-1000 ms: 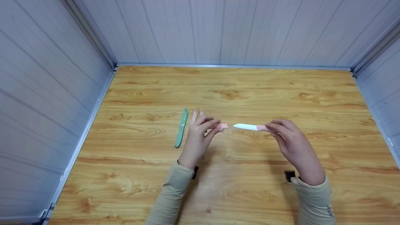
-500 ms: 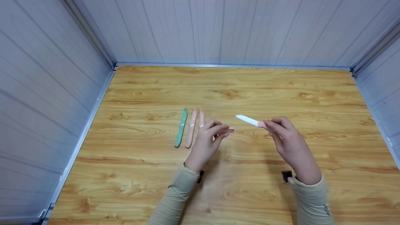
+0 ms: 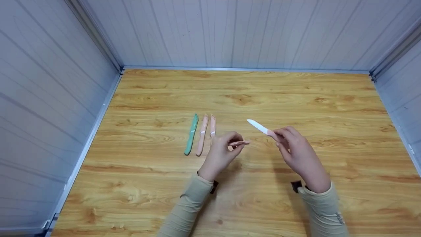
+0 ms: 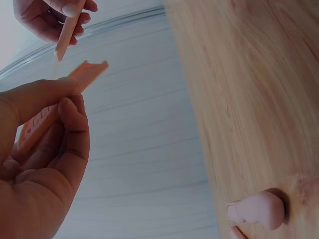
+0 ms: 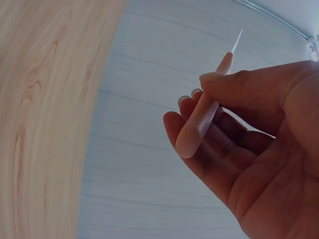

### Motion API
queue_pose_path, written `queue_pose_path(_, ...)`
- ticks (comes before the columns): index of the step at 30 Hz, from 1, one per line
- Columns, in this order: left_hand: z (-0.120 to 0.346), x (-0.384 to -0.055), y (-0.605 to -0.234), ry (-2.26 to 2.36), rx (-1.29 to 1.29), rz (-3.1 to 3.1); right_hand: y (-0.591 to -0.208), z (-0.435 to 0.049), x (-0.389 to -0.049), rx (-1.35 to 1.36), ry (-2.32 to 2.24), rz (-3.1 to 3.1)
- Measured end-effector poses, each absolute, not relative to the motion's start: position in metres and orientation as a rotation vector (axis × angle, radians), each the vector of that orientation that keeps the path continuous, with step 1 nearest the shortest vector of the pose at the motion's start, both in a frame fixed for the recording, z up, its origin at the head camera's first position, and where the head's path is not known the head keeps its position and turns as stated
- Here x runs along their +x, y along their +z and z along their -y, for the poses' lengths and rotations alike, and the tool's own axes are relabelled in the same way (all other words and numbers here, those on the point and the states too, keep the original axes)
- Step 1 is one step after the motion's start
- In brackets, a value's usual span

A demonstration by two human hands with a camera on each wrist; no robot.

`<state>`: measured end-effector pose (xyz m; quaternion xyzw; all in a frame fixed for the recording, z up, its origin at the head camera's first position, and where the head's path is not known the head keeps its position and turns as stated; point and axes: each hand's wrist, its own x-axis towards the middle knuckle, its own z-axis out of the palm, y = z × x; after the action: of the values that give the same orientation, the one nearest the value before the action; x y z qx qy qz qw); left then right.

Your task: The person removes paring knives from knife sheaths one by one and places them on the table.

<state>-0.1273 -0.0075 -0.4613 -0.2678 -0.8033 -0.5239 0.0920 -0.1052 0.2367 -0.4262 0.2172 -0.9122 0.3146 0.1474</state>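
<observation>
Between thumb and fingers, my left hand pinches a pink blade sheath, its squared end pointing right in the head view. My right hand holds a knife by its pink handle; the bare white blade points up and left, apart from the sheath. Left of the hands lie a green sheathed knife and a pink sheathed knife, side by side. Another pink sheathed knife lies just right of them, its lower end hidden behind my left hand in the head view.
The knives lie on a wood-grain table. Pale panel walls stand at the back, left and right. A dark wrist-camera piece sticks out from the right cuff.
The left hand has moved right and toward the person with the sheath, uncovering the knives on the table. The right hand has tilted the knife so its tip points farther up.
</observation>
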Motion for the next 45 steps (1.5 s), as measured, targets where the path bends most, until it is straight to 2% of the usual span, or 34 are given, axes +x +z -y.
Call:
queue_pose_path(10,0.006,-0.131,-0.464,-1.496,-0.795,2.388,-0.432,-0.231,-0.108,0.598,1.061,2.662)
queue_pose_path(19,0.000,-0.134,-0.468,-1.837,-0.766,2.371,-0.433,-0.221,-0.107,0.477,1.294,2.692)
queue_pose_path(28,-0.002,-0.135,-0.466,-1.874,-0.568,2.508,-0.437,-0.213,-0.107,0.389,1.621,2.632)
queue_pose_path(32,-0.002,-0.137,-0.467,-1.992,-0.485,2.509,-0.438,-0.214,-0.108,0.345,1.601,2.682)
queue_pose_path(45,-0.003,-0.143,-0.473,-1.804,-0.467,2.575,-0.448,-0.213,-0.113,0.275,1.464,2.801)
